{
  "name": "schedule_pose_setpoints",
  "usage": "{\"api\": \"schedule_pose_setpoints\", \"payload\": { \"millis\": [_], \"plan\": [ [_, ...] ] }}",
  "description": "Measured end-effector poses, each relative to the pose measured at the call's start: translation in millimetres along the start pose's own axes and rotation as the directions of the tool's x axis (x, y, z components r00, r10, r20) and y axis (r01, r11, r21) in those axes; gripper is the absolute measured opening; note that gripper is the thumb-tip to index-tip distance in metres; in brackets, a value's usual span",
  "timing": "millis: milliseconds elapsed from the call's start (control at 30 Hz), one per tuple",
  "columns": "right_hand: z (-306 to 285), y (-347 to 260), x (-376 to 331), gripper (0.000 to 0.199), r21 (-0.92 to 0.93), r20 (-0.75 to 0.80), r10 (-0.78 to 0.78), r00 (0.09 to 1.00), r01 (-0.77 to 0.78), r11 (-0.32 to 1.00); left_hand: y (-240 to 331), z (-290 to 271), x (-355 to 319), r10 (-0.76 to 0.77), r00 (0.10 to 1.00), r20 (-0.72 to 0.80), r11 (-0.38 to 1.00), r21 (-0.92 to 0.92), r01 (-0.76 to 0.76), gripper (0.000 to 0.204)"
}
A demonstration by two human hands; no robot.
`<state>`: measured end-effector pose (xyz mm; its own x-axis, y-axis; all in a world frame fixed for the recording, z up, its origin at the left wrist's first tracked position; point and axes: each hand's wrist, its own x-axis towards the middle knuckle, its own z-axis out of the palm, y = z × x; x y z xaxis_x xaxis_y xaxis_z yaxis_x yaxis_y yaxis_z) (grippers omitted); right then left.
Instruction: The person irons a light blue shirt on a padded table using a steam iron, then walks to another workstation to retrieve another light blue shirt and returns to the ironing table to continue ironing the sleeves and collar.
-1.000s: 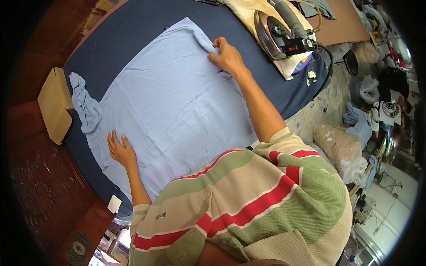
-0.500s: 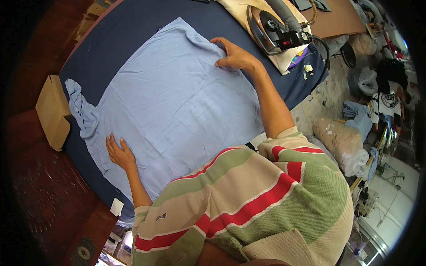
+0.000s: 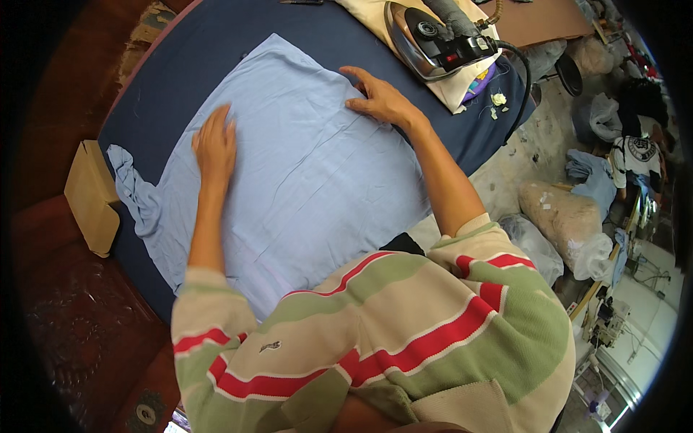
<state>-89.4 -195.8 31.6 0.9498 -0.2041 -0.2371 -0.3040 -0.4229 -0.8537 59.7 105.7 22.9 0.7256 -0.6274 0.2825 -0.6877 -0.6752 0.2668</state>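
Shirt (image 3: 303, 180) lies flat on board (image 3: 216, 50). L hand (image 3: 214, 146) & R hand (image 3: 379, 101) rest open, palms down, gripping nothing, 2 hands pinning fabric smooth. Iron (image 3: 433, 36) parked beside, off cloth.

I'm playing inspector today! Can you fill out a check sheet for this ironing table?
Surface: dark blue padded board, mostly covered.
Job's things: light blue garment spread flat, a bunched part hanging off the left edge.
Clutter: iron resting on cream cloth; small white flower.
Hands: left hand and right hand flat on the garment, holding nothing.
Cables: black cord from the iron.
Surroundings: bags and fabric piles on the floor.
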Motion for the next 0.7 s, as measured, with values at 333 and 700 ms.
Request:
{"api": "schedule_pose_setpoints", "payload": {
  "millis": [333, 700],
  "plan": [
    [-4.1, 11.5, -10.5, 0.048, 0.080, 0.039, -0.134, 0.990, 0.131, 0.988, 24.4, 74.2, 175.4, -0.192, 0.959, 0.207, 0.980, -0.007, 0.198, 0.036],
    [-5.1, 20.2, -35.1, 0.033, 0.183, 0.155, -0.160, 0.975, 0.131, 0.974, 14.9, 101.3, 186.6, -0.313, 0.942, 0.118, 0.941, -0.095, 0.325, 0.035]
  ]
}}
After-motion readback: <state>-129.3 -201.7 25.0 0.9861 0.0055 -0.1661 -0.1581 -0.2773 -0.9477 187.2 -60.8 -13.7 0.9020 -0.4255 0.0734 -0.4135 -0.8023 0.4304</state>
